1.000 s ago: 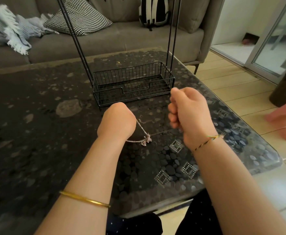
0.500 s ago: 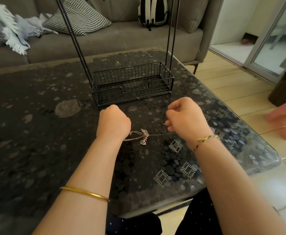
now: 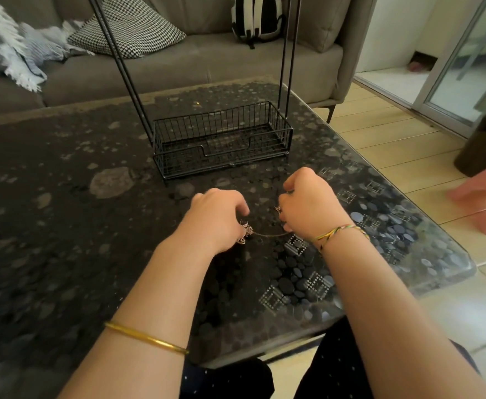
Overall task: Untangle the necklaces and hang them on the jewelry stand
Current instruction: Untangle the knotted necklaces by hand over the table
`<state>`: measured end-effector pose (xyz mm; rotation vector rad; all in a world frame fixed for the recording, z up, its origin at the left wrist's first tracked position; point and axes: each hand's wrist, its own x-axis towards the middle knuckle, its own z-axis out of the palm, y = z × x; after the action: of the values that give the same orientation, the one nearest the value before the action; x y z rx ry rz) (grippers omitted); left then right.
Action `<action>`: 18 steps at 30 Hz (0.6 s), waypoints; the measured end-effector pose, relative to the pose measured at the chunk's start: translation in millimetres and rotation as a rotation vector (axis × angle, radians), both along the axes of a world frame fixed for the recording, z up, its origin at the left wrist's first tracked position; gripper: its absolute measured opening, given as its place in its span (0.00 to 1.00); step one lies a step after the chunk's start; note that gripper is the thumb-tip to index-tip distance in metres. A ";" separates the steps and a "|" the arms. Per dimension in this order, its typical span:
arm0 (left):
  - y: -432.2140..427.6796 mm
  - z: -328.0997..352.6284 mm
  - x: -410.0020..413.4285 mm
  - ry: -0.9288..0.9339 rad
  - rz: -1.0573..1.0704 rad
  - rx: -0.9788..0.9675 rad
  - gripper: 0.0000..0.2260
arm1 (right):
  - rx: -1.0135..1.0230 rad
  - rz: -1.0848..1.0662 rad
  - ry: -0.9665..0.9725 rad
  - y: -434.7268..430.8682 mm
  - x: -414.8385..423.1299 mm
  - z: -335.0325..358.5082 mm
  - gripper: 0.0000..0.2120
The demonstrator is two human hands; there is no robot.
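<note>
I see the necklaces (image 3: 247,234) low over the dark table (image 3: 63,240), bunched in a clump at the left hand (image 3: 215,217), with one thin strand running across to the right hand (image 3: 310,205). The left fingers curl down around the clump, and the right fingers are bunched together, pinching the strand. The wire jewelry stand (image 3: 221,139) sits just behind both hands.
</note>
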<state>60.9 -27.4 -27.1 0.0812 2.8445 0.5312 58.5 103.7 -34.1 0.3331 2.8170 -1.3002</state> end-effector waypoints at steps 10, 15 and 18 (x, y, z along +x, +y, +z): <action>2.2 8.2 -0.1 0.019 -0.002 0.112 0.10 | -0.204 -0.111 0.093 5.6 -14.0 -1.0 0.11; -2.4 13.1 -1.7 -0.038 0.127 0.403 0.10 | -0.081 0.008 -0.065 0.7 -12.5 0.1 0.16; -1.8 13.7 -2.6 -0.097 0.185 0.541 0.08 | 0.038 0.041 -0.050 1.9 -10.0 2.0 0.17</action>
<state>58.3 -29.1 -13.4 -0.1107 2.5491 1.2923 48.5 105.6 -32.1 0.3023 2.7943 -1.2149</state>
